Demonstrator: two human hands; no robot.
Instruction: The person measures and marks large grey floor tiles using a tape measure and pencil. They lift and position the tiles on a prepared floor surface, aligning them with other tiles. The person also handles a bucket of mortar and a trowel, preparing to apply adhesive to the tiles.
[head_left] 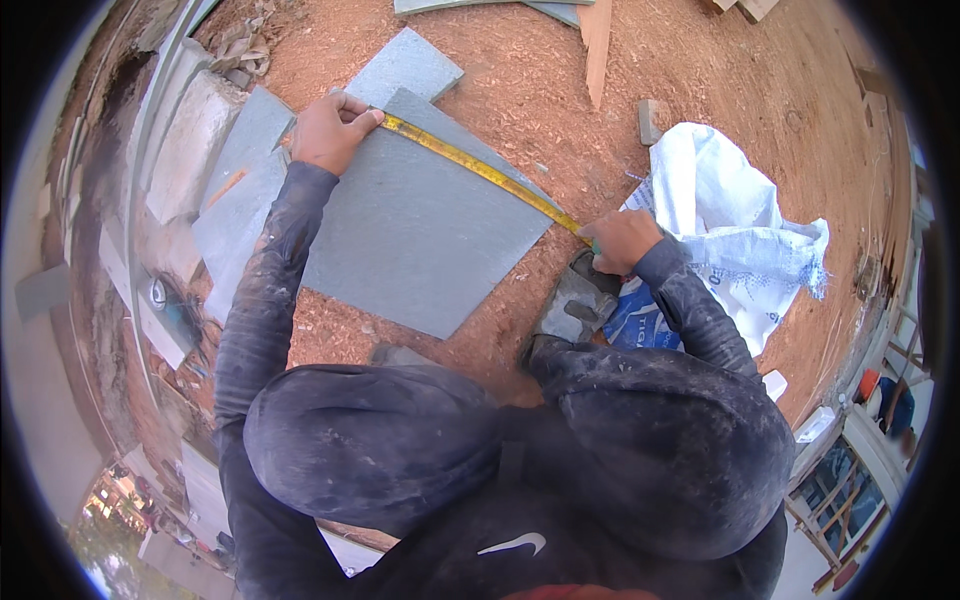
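A yellow tape measure (470,163) is drawn out across a grey stone slab (410,220), running along its far edge from upper left toward the right. My left hand (332,132) pinches the tape's end between thumb and fingers at the slab's far left side. My right hand (622,240) is closed around the tape's other end, just past the slab's right corner; a bit of green shows under the fingers, and most of the case is hidden. The slab lies flat on reddish soil, overlapping another grey slab (405,68) at its far side.
Right of my right hand lies a crumpled white sack (720,210) with blue print. My shoe (575,305) is close to the slab's right edge. More slabs (240,150) and a pale stone block (195,140) lie on the left. Farther off are a small block (650,122) and a wood piece (596,50).
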